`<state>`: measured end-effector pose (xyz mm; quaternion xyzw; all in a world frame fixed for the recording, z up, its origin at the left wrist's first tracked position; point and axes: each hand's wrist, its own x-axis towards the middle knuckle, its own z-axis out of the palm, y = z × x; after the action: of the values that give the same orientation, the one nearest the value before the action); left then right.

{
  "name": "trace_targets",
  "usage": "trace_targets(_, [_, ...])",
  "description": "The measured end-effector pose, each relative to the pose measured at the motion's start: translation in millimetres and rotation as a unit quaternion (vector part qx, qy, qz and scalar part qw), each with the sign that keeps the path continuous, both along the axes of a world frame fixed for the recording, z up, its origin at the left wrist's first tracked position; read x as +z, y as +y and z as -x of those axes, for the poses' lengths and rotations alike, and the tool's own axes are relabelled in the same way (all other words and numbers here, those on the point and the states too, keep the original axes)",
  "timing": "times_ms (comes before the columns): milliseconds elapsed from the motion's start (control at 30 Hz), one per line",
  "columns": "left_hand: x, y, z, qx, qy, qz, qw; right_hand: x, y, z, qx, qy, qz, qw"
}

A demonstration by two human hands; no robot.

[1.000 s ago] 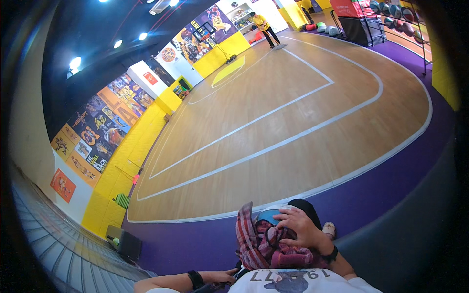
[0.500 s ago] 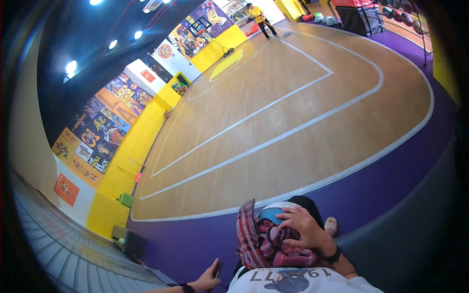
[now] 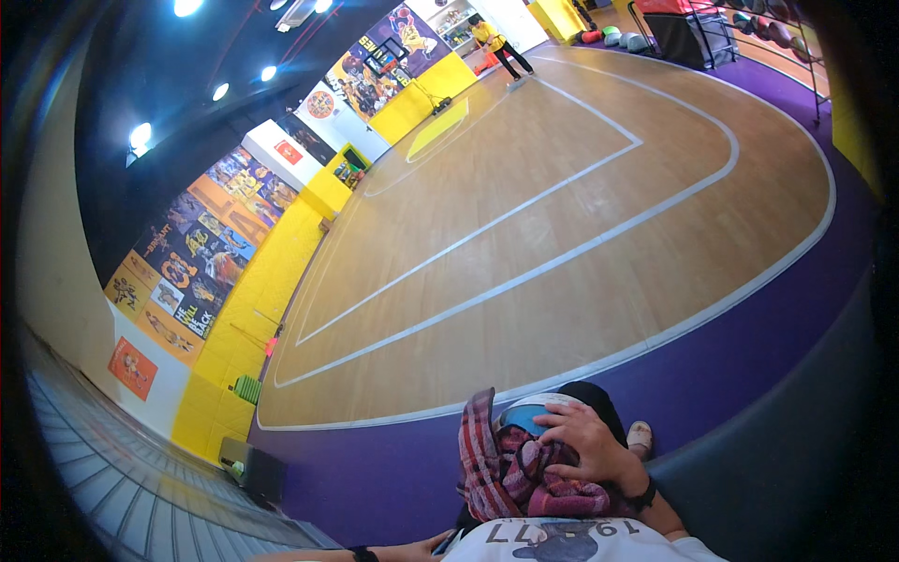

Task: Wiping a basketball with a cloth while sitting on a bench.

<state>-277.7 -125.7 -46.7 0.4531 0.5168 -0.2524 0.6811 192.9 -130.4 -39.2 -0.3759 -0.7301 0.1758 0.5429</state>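
Note:
In my lap lies a bunched red, pink and black plaid cloth [image 3: 479,454], with one strip standing up on its left. A blue and white ball [image 3: 522,418] sits against its far side, partly covered. My right hand [image 3: 585,445] rests over the ball and the cloth, fingers spread. Down at my left hip, my left hand [image 3: 429,547] is closed round a dark, flat phone [image 3: 448,541], mostly hidden beside my white shirt [image 3: 524,541].
Beyond my knees spreads a wooden court [image 3: 487,244] with white lines and a purple border [image 3: 375,459]. Steps [image 3: 140,487] lie at lower left, beside a dark box [image 3: 253,473]. A person in yellow [image 3: 489,37] stands far off with a mop [image 3: 515,84]. Balls fill a rack [image 3: 773,33] at far right.
My left hand has moved right, in against my hip, with the phone. My right hand stays on the ball and cloth. The distant person's mop has swung left.

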Motion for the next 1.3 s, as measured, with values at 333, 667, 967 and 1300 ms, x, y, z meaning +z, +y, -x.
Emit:
trace_targets(333, [12, 43, -20, -0.166, 0.044, 0.05, 0.984, -4, 6, 0, -0.005, -0.005, -0.019, 1.0])
trace_targets(667, [-35, 36, -17, -0.135, -0.05, -0.09, 0.985, -13, 6, -1, -0.008, -0.014, -0.034, 0.999])
trace_targets(967, [4, 52, -45, -0.276, 0.046, -0.079, 0.957, -14, 9, -3, -0.017, -0.018, -0.037, 0.999])
trace_targets(1300, [26, 19, -37, -0.127, -0.074, -0.179, 0.973, -16, 4, 0, -0.018, -0.005, -0.028, 0.999])
